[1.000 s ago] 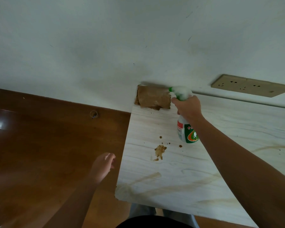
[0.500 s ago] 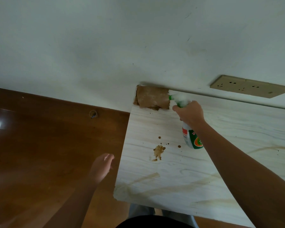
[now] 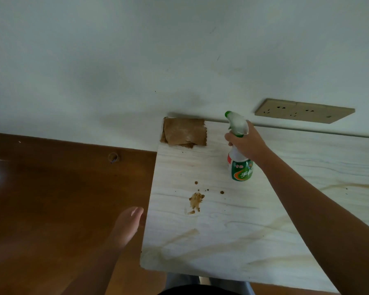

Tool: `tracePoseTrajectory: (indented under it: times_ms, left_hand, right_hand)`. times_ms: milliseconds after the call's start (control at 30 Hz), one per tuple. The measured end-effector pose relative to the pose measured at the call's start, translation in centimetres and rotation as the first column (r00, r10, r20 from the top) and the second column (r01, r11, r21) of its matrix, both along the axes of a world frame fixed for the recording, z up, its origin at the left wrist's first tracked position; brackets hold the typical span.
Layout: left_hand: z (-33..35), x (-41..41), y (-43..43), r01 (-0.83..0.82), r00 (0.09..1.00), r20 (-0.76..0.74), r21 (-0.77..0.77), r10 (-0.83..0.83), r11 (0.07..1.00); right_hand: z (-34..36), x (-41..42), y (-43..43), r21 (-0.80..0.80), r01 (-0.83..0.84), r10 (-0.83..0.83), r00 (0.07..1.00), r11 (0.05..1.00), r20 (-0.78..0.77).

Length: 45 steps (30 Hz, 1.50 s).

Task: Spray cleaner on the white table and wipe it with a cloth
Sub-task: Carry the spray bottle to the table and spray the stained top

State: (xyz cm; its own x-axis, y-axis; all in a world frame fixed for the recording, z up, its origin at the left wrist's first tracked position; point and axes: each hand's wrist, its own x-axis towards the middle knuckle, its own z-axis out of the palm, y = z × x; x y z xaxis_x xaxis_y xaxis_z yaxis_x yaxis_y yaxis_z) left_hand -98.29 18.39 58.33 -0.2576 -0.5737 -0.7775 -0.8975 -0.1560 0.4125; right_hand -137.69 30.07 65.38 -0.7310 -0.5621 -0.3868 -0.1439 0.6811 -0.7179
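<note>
My right hand [image 3: 246,141] grips the neck of a spray bottle [image 3: 241,167] with a white trigger head, green nozzle and green label, held upright near the back of the white table [image 3: 222,241]. A brown stain [image 3: 196,200] with small brown spots around it lies on the table in front of the bottle. A folded brown cloth [image 3: 184,132] lies at the table's back left corner against the wall. My left hand [image 3: 127,225] hovers beside the table's left edge with fingers straight, holding nothing.
A white wall rises behind the table, with a beige socket strip [image 3: 303,111] mounted on it to the right. Brown wooden floor [image 3: 62,199] lies left of the table. Faint tan streaks run across the table's front and right parts.
My right hand has shifted the bottle slightly right and straightened it upright. My left hand stays beside the table's left edge.
</note>
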Motion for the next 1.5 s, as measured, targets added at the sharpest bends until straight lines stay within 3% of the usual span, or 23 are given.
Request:
tracePoseTrajectory:
  times_ms: [300,367,533,700,933,1200,1400,1500]
  left_hand:
    - [-0.8,0.6,-0.3,-0.027,0.999,0.019,0.009,0.027,1.0]
    - [-0.8,0.8,-0.3,-0.054,0.999,0.011,0.021,0.053,0.998]
    - [-0.7,0.8,-0.2,-0.096,0.995,0.001,0.055,0.096,0.994]
    - [-0.5,0.5,0.0,-0.088,0.996,-0.004,0.043,0.088,0.995]
    - [-0.5,0.4,0.2,-0.071,0.997,-0.004,0.044,0.071,0.997]
    - [-0.2,0.5,0.8,-0.07,0.998,0.013,0.058,0.069,0.996]
    - [0.4,0.3,1.5,-0.093,0.996,0.021,0.05,0.092,0.994]
    - [0.6,0.6,2.0,-0.104,0.994,0.023,0.032,0.104,0.994]
  right_hand:
    - [1.4,-3.3,-4.5,-0.289,0.052,-0.048,0.999,0.956,0.022]
    - [1.1,-2.8,-4.8,-0.281,0.049,-0.057,0.998,0.959,-0.021]
    - [-2.7,-1.1,-2.1,-0.054,0.061,-0.063,0.997,0.997,-0.046]
    - [-3.2,-0.8,-0.4,-0.013,0.056,-0.058,0.979,0.998,-0.194]
    - [-3.2,-0.5,1.5,-0.116,0.152,-0.166,0.978,0.982,-0.123]
    - [-2.9,-2.9,2.7,-0.128,0.152,-0.181,0.949,0.98,-0.26]
    - [-3.2,-2.9,3.6,-0.158,0.15,-0.181,0.961,0.976,-0.21]
    - [-3.2,-3.2,3.9,-0.123,0.161,-0.188,0.949,0.979,-0.255]
